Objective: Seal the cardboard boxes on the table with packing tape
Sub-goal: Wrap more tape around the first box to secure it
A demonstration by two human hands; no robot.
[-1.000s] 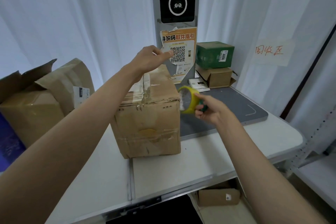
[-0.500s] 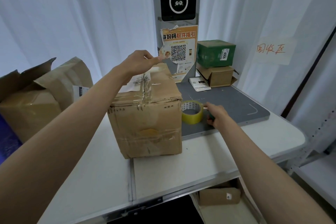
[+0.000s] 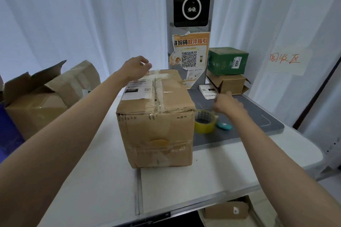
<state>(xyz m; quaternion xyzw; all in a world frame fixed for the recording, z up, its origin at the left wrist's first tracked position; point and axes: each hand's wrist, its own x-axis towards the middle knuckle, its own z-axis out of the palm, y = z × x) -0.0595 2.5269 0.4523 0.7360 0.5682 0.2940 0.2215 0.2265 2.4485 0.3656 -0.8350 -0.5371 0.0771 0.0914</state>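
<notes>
Box (image 3: 156, 116) at frame centre on white table (image 3: 103, 180), flaps closed, taped seam along top. Left hand (image 3: 135, 67) over box's far top edge, fingers curled, thumb and fingertips pinched; what it pinches cannot be told. Right hand (image 3: 227, 104) empty, loosely spread, above tape roll (image 3: 204, 123). Roll lies flat on grey mat (image 3: 258, 116), just right of box. Teal item (image 3: 224, 126) beside roll.

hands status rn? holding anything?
Left hand: fingers pinched at the far top edge of the cardboard box; whether they grip tape cannot be told.
Right hand: open, empty, above the tape roll.
</notes>
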